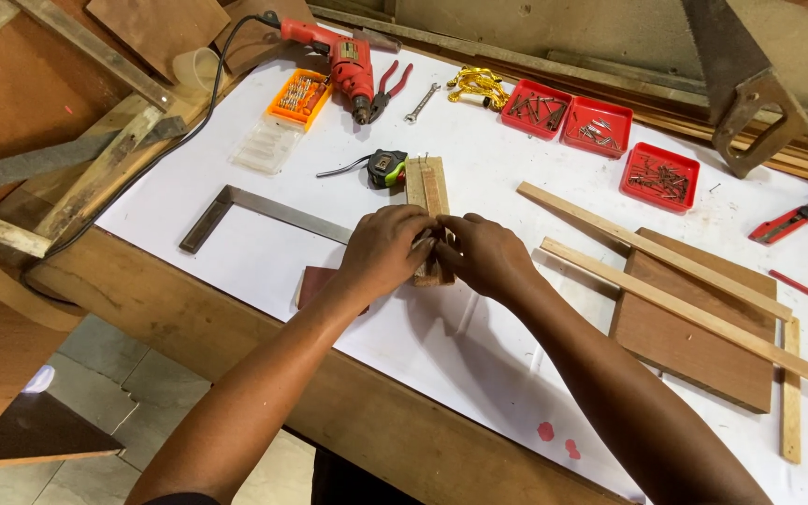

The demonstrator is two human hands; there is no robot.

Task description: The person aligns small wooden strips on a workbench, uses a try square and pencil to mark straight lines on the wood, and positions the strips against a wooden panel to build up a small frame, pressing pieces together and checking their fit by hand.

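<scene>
Both of my hands meet over a small stack of narrow wooden pieces (427, 187) lying on the white sheet (479, 150) that covers the workbench. My left hand (383, 251) grips the near end of the pieces from the left. My right hand (481, 254) closes on them from the right. The near end of the wood is hidden under my fingers. A small dark reddish board (312, 283) lies partly under my left wrist.
A steel square (254, 210), tape measure (386, 168), red drill (343, 61), orange bit case (299, 97), pliers (390, 86), a spanner (421, 103) and three red trays of fasteners (598, 126) lie beyond. Long wooden strips (652, 245) cross a brown board (694, 337) at right.
</scene>
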